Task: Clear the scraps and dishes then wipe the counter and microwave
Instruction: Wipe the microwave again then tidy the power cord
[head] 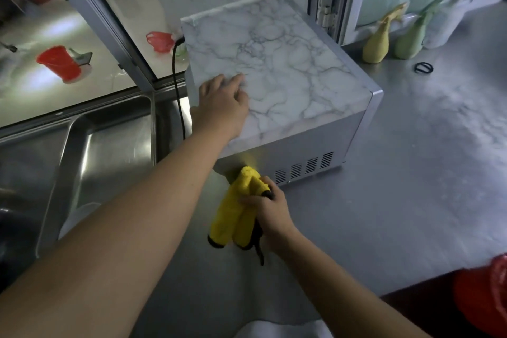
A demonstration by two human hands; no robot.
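The microwave (310, 145) stands on the grey counter (397, 186), its top covered in white marble-patterned film. My left hand (222, 105) rests flat on the near left corner of that top, fingers straight. My right hand (270, 211) grips a bunched yellow cloth (237, 214) with black trim, held against the lower left of the microwave's vented side panel. The cloth hangs down over the counter.
A steel sink (90, 151) lies to the left, and the microwave's black cable (177, 85) runs down behind it. Two spray bottles, yellow (377, 41) and green (411, 41), stand by the window. A black ring (424, 67) lies on the counter. Something red (485, 296) is at the lower right.
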